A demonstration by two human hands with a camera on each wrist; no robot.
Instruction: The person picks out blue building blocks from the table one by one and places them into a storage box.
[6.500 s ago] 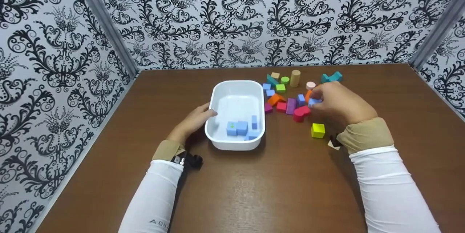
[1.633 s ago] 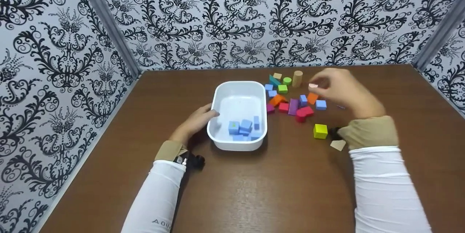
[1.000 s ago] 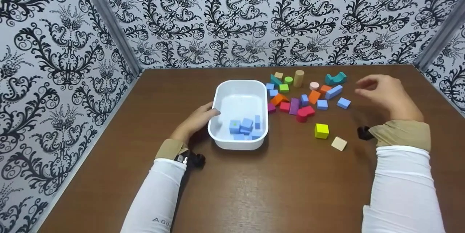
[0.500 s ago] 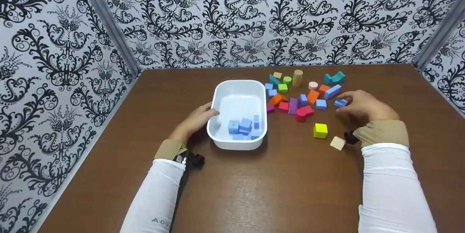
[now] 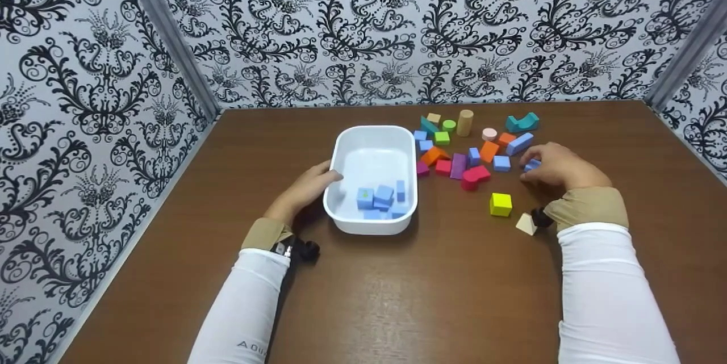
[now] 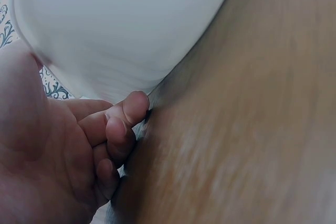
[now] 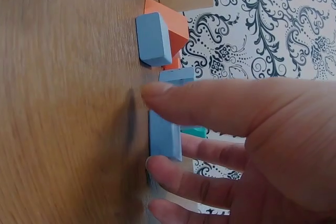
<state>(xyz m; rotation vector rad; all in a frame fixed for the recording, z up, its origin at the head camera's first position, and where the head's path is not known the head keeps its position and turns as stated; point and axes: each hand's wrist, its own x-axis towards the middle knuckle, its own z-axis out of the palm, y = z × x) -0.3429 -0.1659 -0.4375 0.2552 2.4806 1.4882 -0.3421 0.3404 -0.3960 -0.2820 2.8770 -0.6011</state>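
Observation:
A white plastic tub (image 5: 370, 227) stands on the table with several blue blocks (image 5: 383, 194) in its near end. My left hand (image 5: 306, 187) holds the tub's left side, thumb over the rim; in the left wrist view the fingers (image 6: 119, 135) lie loosely curled against its outside. At the right, my right hand (image 5: 562, 166) pinches a small blue block (image 5: 532, 165) on the table between thumb and fingers. Seen from the right wrist, that blue block (image 7: 164, 139) lies between the thumb (image 7: 205, 103) and the curled fingers, partly covered by the thumb.
Close by are a long blue block (image 5: 519, 143), another blue block (image 5: 501, 163) and a teal arch (image 5: 522, 122). Several mixed blocks, including a purple one (image 5: 459, 166), cluster right of the tub. A yellow cube (image 5: 501, 205) and a cream block (image 5: 526, 224) lie nearer. Patterned walls stand behind and left.
My right hand has come from the far right to the small blue block and closed its fingers round it. The cream block has tipped near the wrist. My left hand stays at the tub.

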